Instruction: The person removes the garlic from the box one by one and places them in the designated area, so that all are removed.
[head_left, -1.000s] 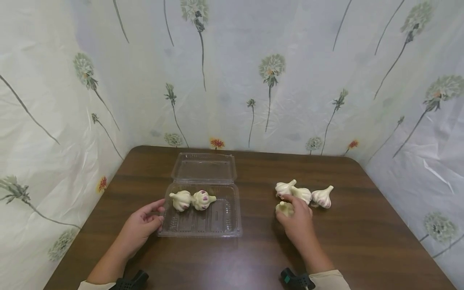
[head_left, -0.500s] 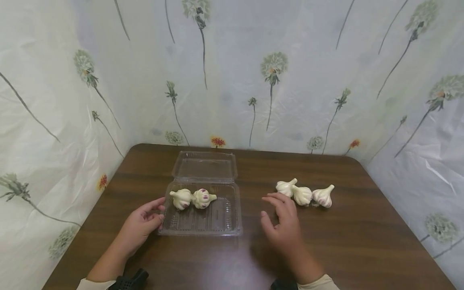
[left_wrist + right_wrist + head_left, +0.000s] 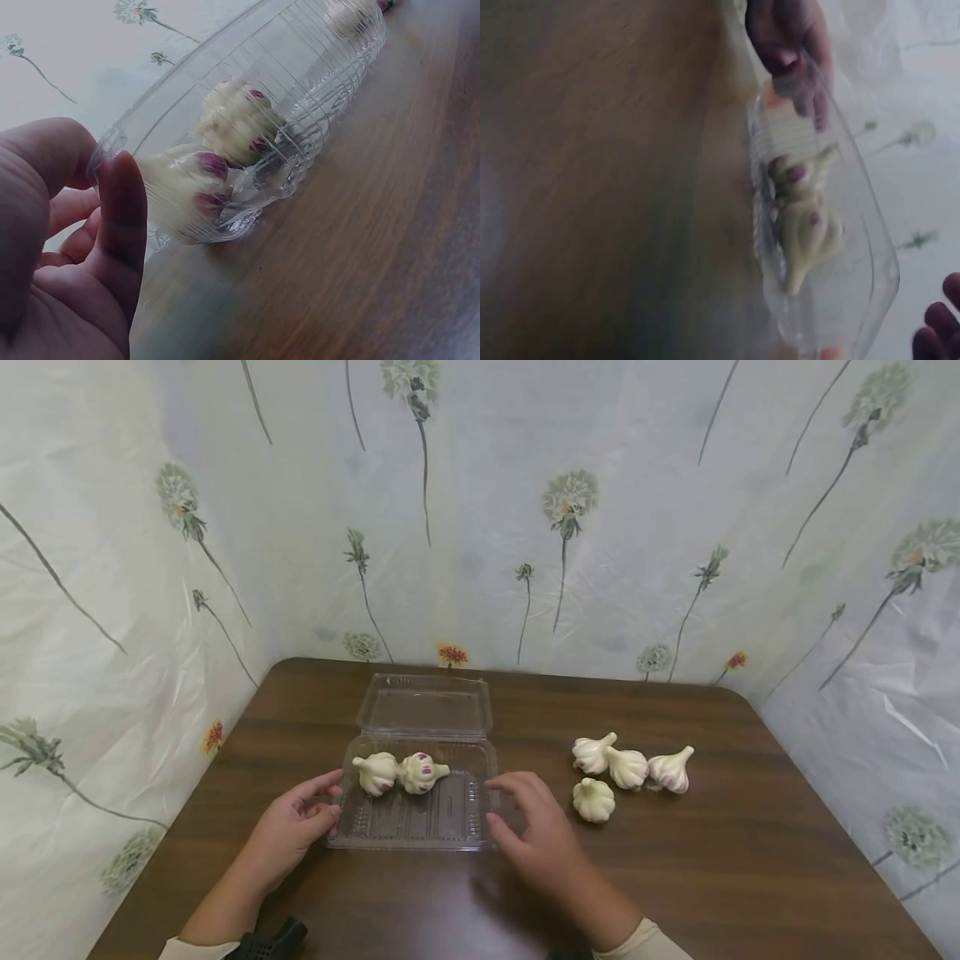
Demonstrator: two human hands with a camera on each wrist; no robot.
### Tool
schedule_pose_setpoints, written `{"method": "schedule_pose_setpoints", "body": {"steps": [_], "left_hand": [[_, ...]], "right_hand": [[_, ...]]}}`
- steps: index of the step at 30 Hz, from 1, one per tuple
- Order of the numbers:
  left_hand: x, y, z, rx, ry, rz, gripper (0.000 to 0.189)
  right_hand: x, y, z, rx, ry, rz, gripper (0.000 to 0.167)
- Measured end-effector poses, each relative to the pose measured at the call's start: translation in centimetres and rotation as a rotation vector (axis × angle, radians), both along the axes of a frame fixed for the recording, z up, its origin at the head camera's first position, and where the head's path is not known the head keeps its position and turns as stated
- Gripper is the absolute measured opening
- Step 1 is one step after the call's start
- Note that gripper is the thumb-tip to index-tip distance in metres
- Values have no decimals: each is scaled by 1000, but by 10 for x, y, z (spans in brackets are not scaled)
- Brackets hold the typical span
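Note:
A clear plastic clamshell container (image 3: 468,810) lies with its lid (image 3: 425,706) folded back. Two garlic bulbs rest in its base, the left bulb (image 3: 377,773) touching the right bulb (image 3: 420,774). My left hand (image 3: 288,822) pinches the container's left rim between thumb and index finger, as the left wrist view shows with the thumb (image 3: 122,217) on the outside. My right hand (image 3: 540,831) hovers by the right rim, fingers spread and holding nothing; whether the fingertips touch the rim I cannot tell. Right of it, a garlic bulb (image 3: 593,800) sits on the table.
Behind that single bulb, more garlic lies in a loose row: a left bulb (image 3: 592,753), a middle bulb (image 3: 627,767) and a right bulb (image 3: 671,770). The brown wooden table (image 3: 720,877) ends against a dandelion-patterned sheet (image 3: 465,510) at the back and sides.
My right hand has let go of the front garlic bulb, which stays on the table, and has moved left to the container's right side. The left hand keeps its place on the rim.

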State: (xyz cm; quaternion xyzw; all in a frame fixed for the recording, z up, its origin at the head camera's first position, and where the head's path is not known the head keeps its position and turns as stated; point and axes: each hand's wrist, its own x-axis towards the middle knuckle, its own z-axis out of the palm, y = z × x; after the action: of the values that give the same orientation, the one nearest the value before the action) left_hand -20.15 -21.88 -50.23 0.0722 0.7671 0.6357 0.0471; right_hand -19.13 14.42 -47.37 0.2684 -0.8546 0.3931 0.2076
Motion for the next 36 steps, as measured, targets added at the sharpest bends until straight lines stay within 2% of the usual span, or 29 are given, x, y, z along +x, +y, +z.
{"method": "schedule_pose_setpoints", "body": {"steps": [7, 13, 16, 20, 29, 36], "left_hand": [[0, 0, 0, 2, -5, 8, 55], [-1, 0, -2, 9, -8, 3, 55], [-1, 0, -2, 10, -11, 8, 55], [-1, 0, -1, 12, -13, 11, 54], [-2, -1, -2, 7, 14, -1, 54], [-1, -1, -3, 1, 10, -5, 54]], "right_hand": [[-3, -21, 15, -50, -255, 20, 40], [-12, -37, 23, -165, -449, 40, 41], [-17, -44, 24, -184, -524, 72, 45], [-25, -51, 24, -157, -580, 75, 48], [-39, -68, 24, -96, -702, 7, 59], [-46, -79, 16, -57, -716, -44, 67]]}}
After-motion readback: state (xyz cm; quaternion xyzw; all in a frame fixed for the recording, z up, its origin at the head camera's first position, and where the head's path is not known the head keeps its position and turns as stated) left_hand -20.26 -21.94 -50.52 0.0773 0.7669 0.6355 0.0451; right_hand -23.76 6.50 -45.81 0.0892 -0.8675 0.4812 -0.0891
